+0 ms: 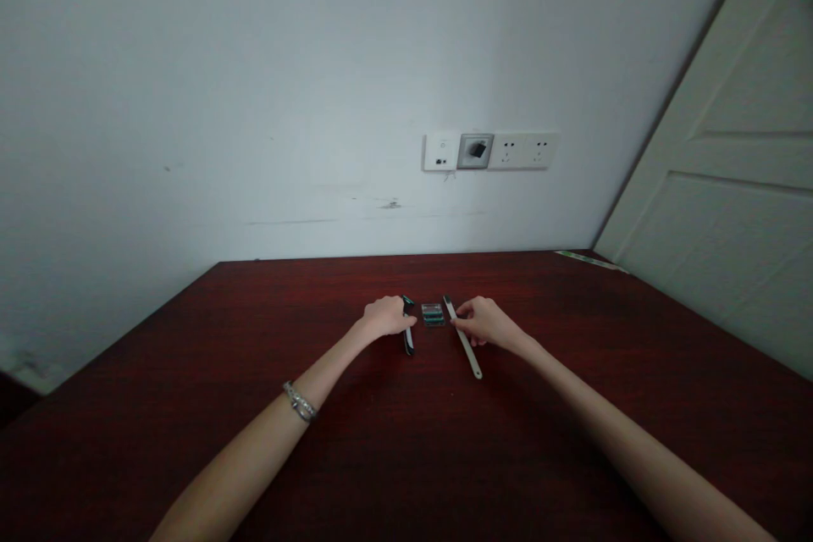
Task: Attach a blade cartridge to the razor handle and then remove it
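My left hand [384,317] is closed on a razor [408,342] with a black and white handle and a green-edged head; the palm hides part of it. To the right, the fingers of my right hand [483,323] pinch a slim, pale toothbrush [467,351]. Its dark head points toward the wall, and the near end of the handle has a small hole. Between both hands a small clear case of razor cartridges [433,315], with green strips showing, lies on the dark red wooden table [406,457]. Neither hand touches that case.
A white wall [318,102] rises behind the table, with a row of sockets [521,151] and a grey plate holding a black plug [478,151]. On the right stands a white panelled door [730,169]. A thin green and white strip [590,260] lies at the back right edge.
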A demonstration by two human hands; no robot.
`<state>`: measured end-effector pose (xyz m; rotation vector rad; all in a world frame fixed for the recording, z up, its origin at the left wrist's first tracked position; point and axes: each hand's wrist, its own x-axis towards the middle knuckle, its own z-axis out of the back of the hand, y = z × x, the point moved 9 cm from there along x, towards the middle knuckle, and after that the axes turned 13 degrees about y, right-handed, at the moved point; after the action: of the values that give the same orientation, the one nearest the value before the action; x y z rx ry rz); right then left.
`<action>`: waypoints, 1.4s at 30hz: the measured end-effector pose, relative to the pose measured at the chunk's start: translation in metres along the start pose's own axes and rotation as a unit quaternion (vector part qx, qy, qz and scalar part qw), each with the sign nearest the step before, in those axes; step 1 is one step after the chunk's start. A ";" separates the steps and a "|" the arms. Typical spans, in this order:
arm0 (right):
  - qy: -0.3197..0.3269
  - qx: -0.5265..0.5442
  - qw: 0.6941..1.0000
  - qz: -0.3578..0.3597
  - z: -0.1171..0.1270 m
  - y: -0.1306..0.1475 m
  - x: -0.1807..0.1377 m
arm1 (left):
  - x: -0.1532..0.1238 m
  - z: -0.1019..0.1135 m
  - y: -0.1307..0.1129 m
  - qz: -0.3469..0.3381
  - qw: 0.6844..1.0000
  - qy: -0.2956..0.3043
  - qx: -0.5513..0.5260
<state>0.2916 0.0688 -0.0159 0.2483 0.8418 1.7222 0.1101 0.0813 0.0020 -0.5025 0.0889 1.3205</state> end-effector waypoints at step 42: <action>-0.216 -0.268 0.938 0.035 0.045 -0.059 0.004 | 0.015 0.022 0.061 0.052 0.982 -0.169 0.074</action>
<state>0.3599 0.0967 -0.0226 0.2710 0.0302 1.8020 0.0520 0.1135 -0.0023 -0.1443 -0.0681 1.4712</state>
